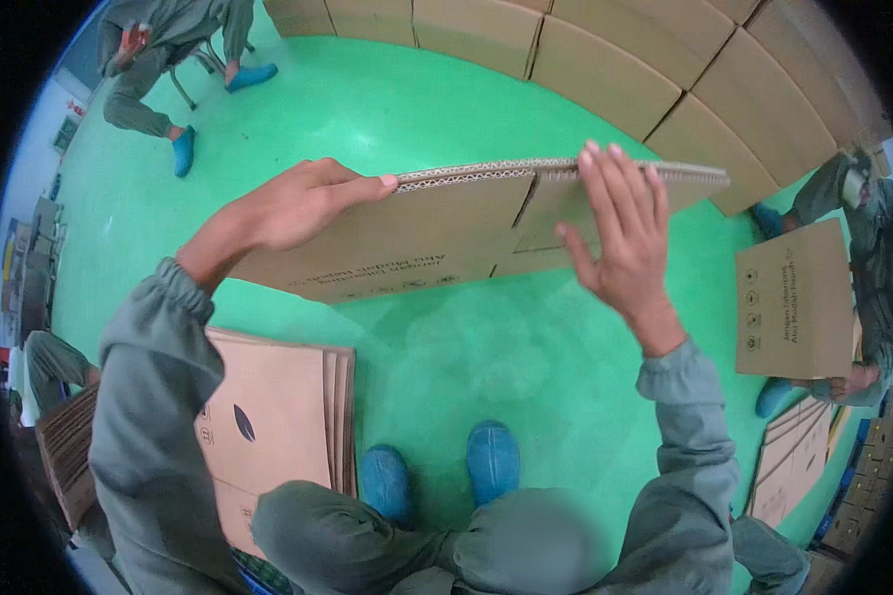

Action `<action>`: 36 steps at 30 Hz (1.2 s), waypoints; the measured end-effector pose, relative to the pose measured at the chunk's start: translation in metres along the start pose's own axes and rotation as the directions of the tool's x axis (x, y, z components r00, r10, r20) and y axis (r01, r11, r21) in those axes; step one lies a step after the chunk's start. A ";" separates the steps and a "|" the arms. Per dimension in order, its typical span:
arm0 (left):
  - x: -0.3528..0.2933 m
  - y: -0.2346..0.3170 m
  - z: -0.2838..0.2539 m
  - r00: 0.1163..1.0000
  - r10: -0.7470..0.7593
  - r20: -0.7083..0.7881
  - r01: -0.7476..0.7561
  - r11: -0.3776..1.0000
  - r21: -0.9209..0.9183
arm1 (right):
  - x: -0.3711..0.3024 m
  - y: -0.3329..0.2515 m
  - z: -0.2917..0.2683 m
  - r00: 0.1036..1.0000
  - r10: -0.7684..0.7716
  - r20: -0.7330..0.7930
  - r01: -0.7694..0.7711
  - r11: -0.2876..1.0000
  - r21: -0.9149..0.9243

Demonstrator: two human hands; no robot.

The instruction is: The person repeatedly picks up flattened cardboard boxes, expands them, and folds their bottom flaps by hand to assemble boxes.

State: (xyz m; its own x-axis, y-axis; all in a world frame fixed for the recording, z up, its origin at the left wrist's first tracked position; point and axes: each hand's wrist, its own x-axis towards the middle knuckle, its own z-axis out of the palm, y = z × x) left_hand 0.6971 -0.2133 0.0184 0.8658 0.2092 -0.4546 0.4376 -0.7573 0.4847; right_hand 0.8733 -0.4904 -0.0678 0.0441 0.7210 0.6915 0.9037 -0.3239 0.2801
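holding flat cardboard, fluted edge

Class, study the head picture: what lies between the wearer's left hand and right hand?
In the head view, brown cardboard spans the stretch between the left hand and right hand, its corrugated edge running from one to the other.

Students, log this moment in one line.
left hand: on top edge of flattened carton | right hand: extended across same edge | carton pile: left of blue shoes
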 end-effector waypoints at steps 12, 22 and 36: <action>0.002 -0.087 -0.021 0.910 -0.065 -0.409 0.107 0.991 0.082 | -0.023 -0.041 -0.096 1.000 0.009 0.022 -0.022 0.694 0.719; 0.007 0.065 0.099 0.848 -0.327 0.416 0.061 0.841 0.538 | -0.024 -0.128 0.054 0.436 -0.530 0.728 -0.318 0.665 0.675; 0.030 0.046 0.095 0.673 -0.320 0.667 -0.111 0.848 0.519 | -0.033 -0.024 -0.016 0.794 0.122 0.595 -0.586 0.413 0.697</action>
State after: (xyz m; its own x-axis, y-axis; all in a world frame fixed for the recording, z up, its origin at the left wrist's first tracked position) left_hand 0.7202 -0.3002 -0.0440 0.2805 -0.0293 -0.9594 0.1487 -0.9861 0.0736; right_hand 0.8433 -0.5158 -0.0867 0.3992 0.8975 0.1871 0.6441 -0.1293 -0.7539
